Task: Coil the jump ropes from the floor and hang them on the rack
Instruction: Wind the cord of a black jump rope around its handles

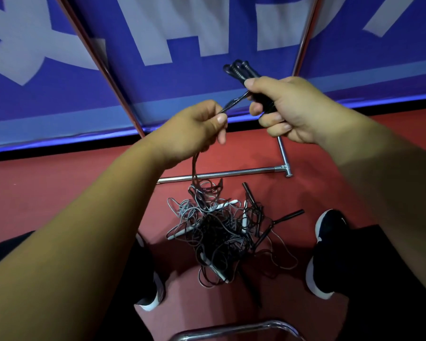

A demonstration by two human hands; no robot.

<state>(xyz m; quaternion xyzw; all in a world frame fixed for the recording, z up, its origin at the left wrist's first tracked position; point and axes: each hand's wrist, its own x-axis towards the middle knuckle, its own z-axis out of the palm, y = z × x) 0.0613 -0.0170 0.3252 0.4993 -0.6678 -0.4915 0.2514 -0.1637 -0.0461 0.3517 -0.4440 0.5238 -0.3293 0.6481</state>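
Black handles (241, 71); a black, grey and white rope tangle (219, 232) on the red floor (47, 188); blue banner (207, 82) with pale lettering; black, white-soled shoes (325, 252).

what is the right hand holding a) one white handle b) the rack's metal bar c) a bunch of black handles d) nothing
c: the right hand is curled round a bunch of black handles, ends sticking out past its thumb; the left hand pinches the cord.

The rack (221, 174) is bright, polished metal tubing; the red floor (59, 193) looks matt and smooth. The jump-rope cords (214, 230) look like smooth plastic; the black handles (239, 70) are ribbed.
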